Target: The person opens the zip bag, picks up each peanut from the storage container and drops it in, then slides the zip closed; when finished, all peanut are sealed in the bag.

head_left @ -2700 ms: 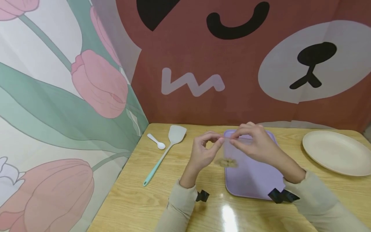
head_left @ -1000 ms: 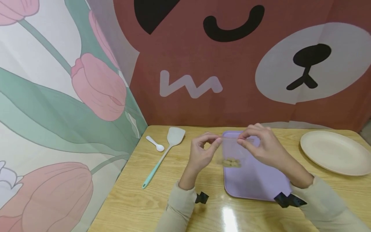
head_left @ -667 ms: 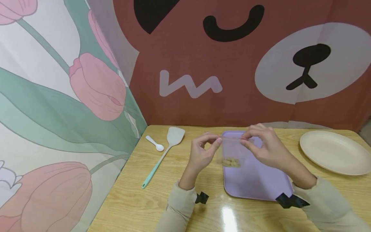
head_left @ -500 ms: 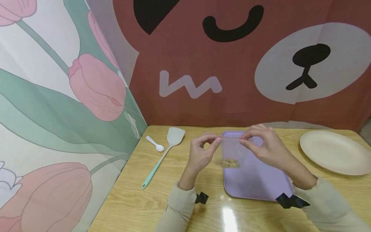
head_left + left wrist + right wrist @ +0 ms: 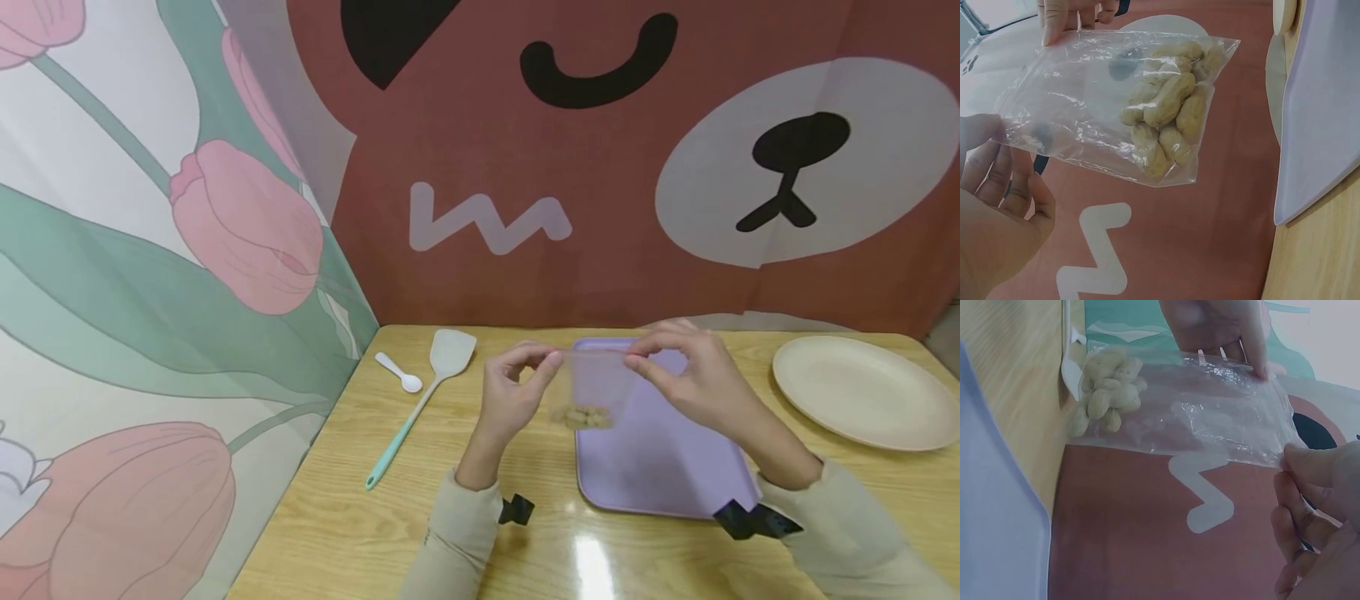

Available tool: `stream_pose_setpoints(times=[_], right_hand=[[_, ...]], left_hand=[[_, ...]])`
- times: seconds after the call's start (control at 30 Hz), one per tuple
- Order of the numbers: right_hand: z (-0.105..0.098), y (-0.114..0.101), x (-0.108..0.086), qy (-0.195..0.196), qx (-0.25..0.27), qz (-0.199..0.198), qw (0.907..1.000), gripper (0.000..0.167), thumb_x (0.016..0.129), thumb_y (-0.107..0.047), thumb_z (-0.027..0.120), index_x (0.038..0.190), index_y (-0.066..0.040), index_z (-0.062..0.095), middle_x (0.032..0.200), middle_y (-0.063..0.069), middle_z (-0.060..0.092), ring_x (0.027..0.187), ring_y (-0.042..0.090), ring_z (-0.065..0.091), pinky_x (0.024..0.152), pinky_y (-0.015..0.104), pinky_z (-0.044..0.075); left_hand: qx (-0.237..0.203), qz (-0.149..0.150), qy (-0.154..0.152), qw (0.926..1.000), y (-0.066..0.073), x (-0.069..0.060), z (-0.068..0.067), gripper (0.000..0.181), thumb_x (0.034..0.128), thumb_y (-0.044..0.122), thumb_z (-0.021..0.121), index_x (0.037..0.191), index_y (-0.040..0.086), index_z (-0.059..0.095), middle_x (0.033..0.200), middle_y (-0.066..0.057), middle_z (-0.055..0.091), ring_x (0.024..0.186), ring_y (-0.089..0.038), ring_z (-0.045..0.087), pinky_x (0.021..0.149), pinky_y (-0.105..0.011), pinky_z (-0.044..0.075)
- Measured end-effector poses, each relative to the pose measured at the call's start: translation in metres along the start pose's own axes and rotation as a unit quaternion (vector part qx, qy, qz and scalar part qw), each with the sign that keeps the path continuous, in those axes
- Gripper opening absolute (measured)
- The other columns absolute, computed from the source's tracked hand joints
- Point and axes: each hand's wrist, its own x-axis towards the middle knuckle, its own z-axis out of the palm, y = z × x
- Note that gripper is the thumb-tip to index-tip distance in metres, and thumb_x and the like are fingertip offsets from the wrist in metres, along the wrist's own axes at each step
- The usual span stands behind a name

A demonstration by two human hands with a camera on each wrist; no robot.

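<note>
A clear plastic zip bag (image 5: 600,379) hangs in the air between both hands, over the left part of a purple tray (image 5: 660,467). Several unshelled peanuts (image 5: 1163,109) lie gathered at its bottom. My left hand (image 5: 512,392) pinches one top corner between thumb and fingers. The opposite top corner is pinched by my right hand (image 5: 693,379). In the right wrist view the bag (image 5: 1210,412) stretches between the two hands, with the peanuts (image 5: 1109,387) at its far end. Whether the bag's top is sealed I cannot tell.
On the wooden table (image 5: 330,517), left of the tray, lie a small white spoon (image 5: 400,372) and a spatula (image 5: 412,425) with a mint handle. A beige oval plate (image 5: 862,392) stands to the right. Printed cloth (image 5: 480,283) hangs behind the table.
My right hand has moved right along the bag's top edge, away from the left hand. Most recently my left hand and the bag have shifted slightly left. Both hands still grip the bag.
</note>
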Motion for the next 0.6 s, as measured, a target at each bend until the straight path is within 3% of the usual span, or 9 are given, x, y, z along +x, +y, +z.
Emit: stream_pose_setpoints(times=[0.23,0.33,0.43,0.6], right_hand=[[-0.001,0.004,-0.003,0.006,0.002,0.003,1.0,0.019,0.076,0.011,0.079,0.081,-0.007,0.075,0.087,-0.001,0.07,0.094,0.015,0.058,0.084,0.021,0.04],[-0.002,0.005,-0.002,-0.001,-0.002,0.005,1.0,0.017,0.076,0.009,0.08,0.082,-0.007,0.075,0.086,-0.001,0.07,0.094,0.016,0.058,0.083,0.025,0.042],[-0.003,0.002,0.0,-0.034,-0.015,0.032,0.9988,0.013,0.08,-0.002,0.081,0.091,-0.008,0.077,0.09,-0.001,0.07,0.095,0.019,0.059,0.083,0.035,0.043],[0.007,-0.009,0.012,-0.119,-0.021,0.054,0.9912,0.018,0.086,-0.018,0.079,0.103,-0.012,0.077,0.093,-0.006,0.068,0.094,0.02,0.054,0.08,0.046,0.031]], left_hand=[[0.002,0.009,-0.005,0.9999,-0.004,-0.001,0.001,0.004,0.0861,-0.019,0.063,0.086,-0.019,0.067,0.08,-0.032,0.063,0.074,-0.008,0.056,0.07,-0.022,0.048],[0.003,0.013,-0.008,0.9999,-0.005,-0.002,0.002,0.005,0.0864,-0.019,0.062,0.086,-0.018,0.067,0.08,-0.03,0.063,0.074,-0.008,0.056,0.069,-0.024,0.049],[0.006,0.02,-0.012,0.9997,-0.005,-0.002,0.001,0.005,0.0862,-0.019,0.062,0.087,-0.018,0.067,0.08,-0.03,0.063,0.074,-0.009,0.057,0.069,-0.026,0.05],[0.01,0.02,-0.034,0.9992,-0.004,-0.001,0.0,0.006,0.0863,-0.019,0.062,0.088,-0.017,0.067,0.082,-0.029,0.064,0.077,-0.011,0.058,0.07,-0.027,0.051]])
